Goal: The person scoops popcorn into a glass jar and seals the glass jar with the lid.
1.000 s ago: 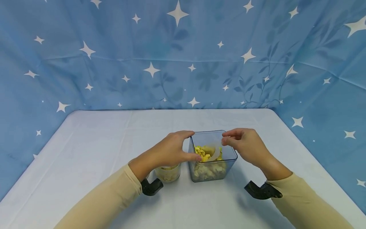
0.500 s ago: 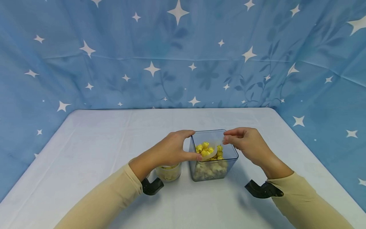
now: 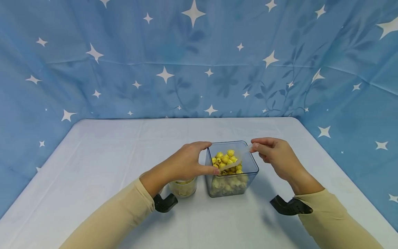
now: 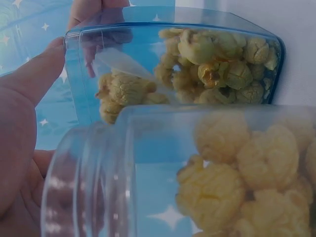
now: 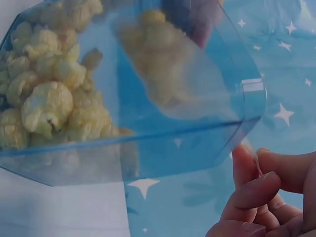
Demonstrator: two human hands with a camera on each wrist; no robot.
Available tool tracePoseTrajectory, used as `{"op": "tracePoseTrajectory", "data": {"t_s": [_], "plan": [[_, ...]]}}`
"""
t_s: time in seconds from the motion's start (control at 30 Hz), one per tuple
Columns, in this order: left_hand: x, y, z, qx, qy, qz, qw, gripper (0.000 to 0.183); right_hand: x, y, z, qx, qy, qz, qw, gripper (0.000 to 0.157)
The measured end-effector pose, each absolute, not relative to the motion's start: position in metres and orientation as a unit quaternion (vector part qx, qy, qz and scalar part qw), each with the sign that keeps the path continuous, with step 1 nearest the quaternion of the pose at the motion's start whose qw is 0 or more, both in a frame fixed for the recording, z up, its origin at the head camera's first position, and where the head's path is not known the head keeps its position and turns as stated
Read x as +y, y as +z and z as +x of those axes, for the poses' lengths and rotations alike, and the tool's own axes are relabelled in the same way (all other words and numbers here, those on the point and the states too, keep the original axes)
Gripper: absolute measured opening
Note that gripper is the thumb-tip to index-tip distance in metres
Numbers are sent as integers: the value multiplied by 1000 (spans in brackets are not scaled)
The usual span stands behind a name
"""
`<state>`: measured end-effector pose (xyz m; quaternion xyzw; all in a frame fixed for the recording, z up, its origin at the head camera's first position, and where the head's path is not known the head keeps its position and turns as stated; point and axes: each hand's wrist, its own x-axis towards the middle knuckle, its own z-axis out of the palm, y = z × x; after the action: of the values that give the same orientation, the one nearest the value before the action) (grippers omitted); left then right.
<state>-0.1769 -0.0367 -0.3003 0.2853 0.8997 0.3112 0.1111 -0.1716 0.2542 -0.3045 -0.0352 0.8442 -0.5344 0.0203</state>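
We see two long sleeves in plain beige, the left sleeve point(image 3: 112, 218) and the right sleeve point(image 3: 335, 221), both of smooth cloth with soft creases. Beside the left cuff point(image 3: 143, 194) we make out a black left bracket point(image 3: 163, 204), curved and squared-off at its tip. By the right cuff point(image 3: 317, 199) we find a similar black right bracket point(image 3: 287, 206), speckled with small marks too tiny to read.

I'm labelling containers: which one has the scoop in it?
The square blue-tinted tub: the scoop dips into it, while the round jar on its left shows none.
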Motion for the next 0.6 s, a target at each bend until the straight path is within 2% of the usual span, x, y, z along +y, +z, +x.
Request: {"op": "tracePoseTrajectory", "data": {"t_s": [0.4,0.5,0.6], "plan": [[-37,-301,-177,898,311,292,106,90,266,-309,-175,804,-593,-44,14,41],[-37,-301,-177,898,310,292,107,90,268,-308,-174,795,-605,-46,15,37],[-37,-301,-178,898,312,291,109,90,271,-307,-174,777,-627,-51,15,26]]}}
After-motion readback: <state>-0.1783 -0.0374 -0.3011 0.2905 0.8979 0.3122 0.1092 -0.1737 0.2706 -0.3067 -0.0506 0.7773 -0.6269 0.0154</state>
